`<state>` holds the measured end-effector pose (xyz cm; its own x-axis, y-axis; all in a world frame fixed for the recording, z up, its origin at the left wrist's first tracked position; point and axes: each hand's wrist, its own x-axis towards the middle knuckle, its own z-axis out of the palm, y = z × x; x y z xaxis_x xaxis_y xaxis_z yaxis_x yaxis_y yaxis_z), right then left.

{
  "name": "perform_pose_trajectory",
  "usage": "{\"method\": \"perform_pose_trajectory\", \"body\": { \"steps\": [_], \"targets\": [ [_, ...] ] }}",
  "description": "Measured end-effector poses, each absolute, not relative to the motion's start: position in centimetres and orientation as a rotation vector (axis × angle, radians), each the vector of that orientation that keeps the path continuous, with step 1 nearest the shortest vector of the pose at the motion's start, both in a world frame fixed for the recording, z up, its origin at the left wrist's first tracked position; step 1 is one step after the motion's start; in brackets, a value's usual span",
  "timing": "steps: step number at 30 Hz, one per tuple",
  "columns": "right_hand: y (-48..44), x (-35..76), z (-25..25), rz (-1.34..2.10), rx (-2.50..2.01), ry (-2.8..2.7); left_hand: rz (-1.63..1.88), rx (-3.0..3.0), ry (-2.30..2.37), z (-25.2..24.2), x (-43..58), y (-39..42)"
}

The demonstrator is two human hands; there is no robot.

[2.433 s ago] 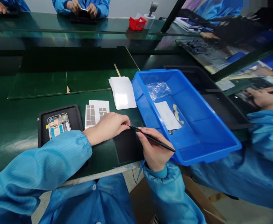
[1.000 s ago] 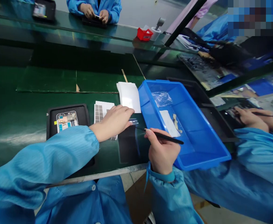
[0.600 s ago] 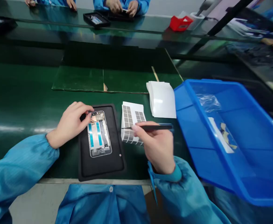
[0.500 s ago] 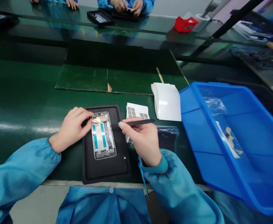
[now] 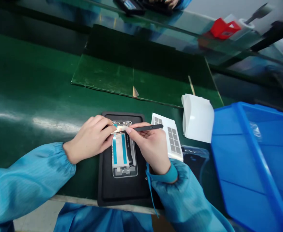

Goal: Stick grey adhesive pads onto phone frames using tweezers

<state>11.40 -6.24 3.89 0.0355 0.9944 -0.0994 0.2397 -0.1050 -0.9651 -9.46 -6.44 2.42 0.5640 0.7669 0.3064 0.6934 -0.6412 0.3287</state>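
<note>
An opened phone frame [image 5: 123, 154] with two blue strips lies in a black tray [image 5: 124, 187] near the table's front edge. My left hand [image 5: 91, 138] rests on the tray's upper left, fingers curled and pressing on the phone's top edge. My right hand [image 5: 151, 145] is closed round black tweezers [image 5: 146, 128], whose tip touches the top of the phone, right beside my left fingertips. A white sheet of small grey square pads [image 5: 170, 138] lies just right of the tray.
A stack of white sheets [image 5: 199, 117] lies beyond the pad sheet. A big blue bin [image 5: 238, 129] stands at the right. A clear bag over a dark piece [image 5: 194, 158] lies beside my right sleeve. A red box [image 5: 222, 29] sits far back.
My left hand went from the pad sheet to the phone tray. My right hand carried the tweezers left, from beside the bin to the phone's top. The view swung left and down.
</note>
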Motion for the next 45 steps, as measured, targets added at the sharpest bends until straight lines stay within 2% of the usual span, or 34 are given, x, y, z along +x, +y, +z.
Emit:
{"method": "perform_pose_trajectory", "body": {
  "steps": [45],
  "targets": [
    [-6.43,11.45,3.76,1.058,-1.54,-1.454,0.639,2.67,1.211,2.47,-9.48,-6.56]
  ]
}}
